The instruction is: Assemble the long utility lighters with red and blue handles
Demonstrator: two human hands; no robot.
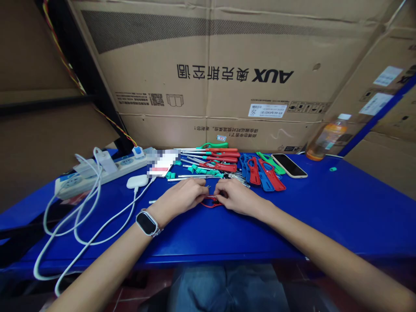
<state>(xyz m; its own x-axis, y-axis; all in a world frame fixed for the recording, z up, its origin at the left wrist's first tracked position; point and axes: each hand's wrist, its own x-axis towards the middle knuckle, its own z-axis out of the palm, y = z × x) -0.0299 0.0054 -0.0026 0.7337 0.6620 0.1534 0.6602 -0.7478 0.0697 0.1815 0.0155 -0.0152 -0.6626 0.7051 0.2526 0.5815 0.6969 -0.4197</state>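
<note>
On the blue table, a long-nosed lighter with a red handle (pixel 210 205) lies between my hands, and a metal tube end (pixel 152 201) sticks out left of my left wrist. My left hand (pixel 190 192) is closed in a pinch, with a tiny metal piece at its fingertips too small to name. My right hand (pixel 236 197) is closed around the right part of the red handle, its fingers hiding most of it. Just beyond lie assembled red lighters (pixel 224 154), metal tubes with green parts (pixel 198 171), and blue (pixel 265 175) and red handle shells (pixel 275 180).
A power strip (pixel 126 167) with white cables and a white charger (pixel 137 181) occupies the left side. A phone (pixel 289 166) and an orange drink bottle (pixel 326 138) stand to the right. A tall cardboard panel (pixel 208 99) closes off the back.
</note>
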